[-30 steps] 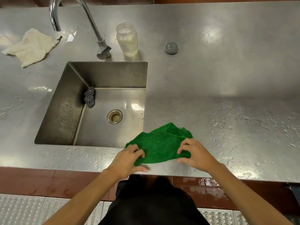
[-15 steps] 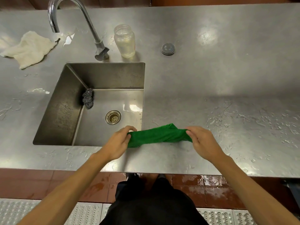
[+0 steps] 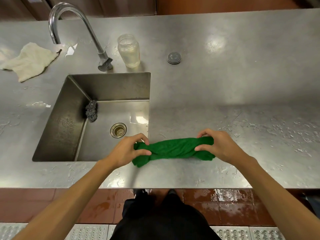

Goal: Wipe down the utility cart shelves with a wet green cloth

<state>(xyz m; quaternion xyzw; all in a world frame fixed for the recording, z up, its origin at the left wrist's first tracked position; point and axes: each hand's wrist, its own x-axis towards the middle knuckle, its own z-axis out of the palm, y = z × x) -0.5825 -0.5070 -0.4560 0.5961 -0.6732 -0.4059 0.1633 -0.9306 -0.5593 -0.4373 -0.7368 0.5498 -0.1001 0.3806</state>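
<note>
My fingers (image 3: 140,137) are curling tight round the two ends of the soft green cloth (image 3: 173,148). My left hand (image 3: 125,150) is gripping one end and my right hand (image 3: 220,146) the other, I think to twist water out. The cloth is looking like a thick, creased roll. It is hanging low over the wet grey metal tabletop (image 3: 225,87), just beside the square metal sink (image 3: 112,87).

Steel counter (image 3: 225,87), wet: cream cloth (image 3: 29,60) upper left; open jar (image 3: 129,50) upper centre; round cap (image 3: 174,57) right of jar.
</note>
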